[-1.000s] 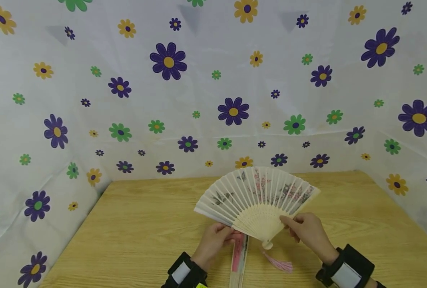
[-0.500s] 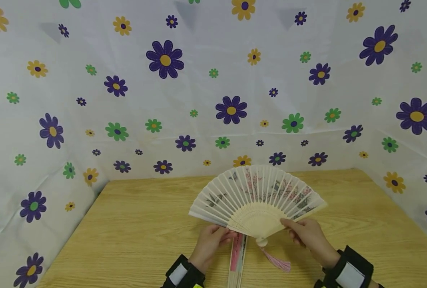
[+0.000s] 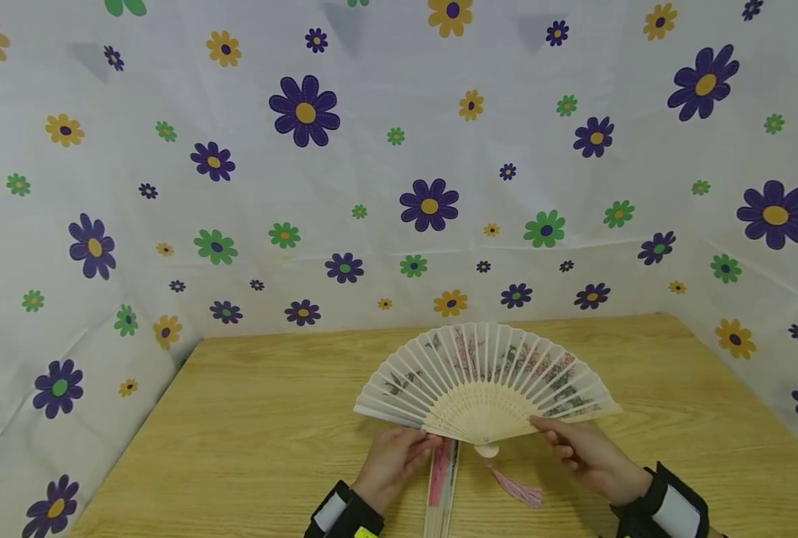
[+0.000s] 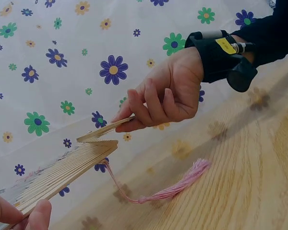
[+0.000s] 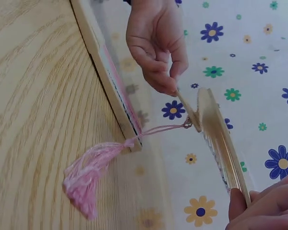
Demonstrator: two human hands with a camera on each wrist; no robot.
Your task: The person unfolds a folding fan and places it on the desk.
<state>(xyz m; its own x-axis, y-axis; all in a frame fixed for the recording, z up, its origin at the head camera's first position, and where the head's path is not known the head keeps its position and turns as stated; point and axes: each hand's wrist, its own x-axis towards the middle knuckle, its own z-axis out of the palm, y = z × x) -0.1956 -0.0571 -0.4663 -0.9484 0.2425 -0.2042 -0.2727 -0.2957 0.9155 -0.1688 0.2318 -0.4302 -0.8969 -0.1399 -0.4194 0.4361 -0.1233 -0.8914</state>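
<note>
A folding fan (image 3: 488, 403), spread wide, is held above the table in the head view. Its pale slatted ribs carry white cloth painted with pink blossoms. My left hand (image 3: 394, 462) pinches the left outer rib; my right hand (image 3: 592, 454) pinches the right one between thumb and fingers. From the rounded pivot end hangs a pink tassel (image 3: 516, 489), also seen in the left wrist view. Below the spread fan, a second, folded fan (image 3: 442, 478) with pink cloth along it lies on the wood; its upper end is hidden. The right wrist view shows that folded fan (image 5: 108, 72) beside the tassel.
The wooden table (image 3: 258, 418) runs back to a white flower-printed cloth (image 3: 372, 172) that stands behind it and along both sides. Black straps with devices (image 3: 345, 515) sit on both wrists.
The fan has spread wider, its right edge swinging down and to the right with my right hand. The left hand stays almost in place at the left rib. The head view has shifted slightly.
</note>
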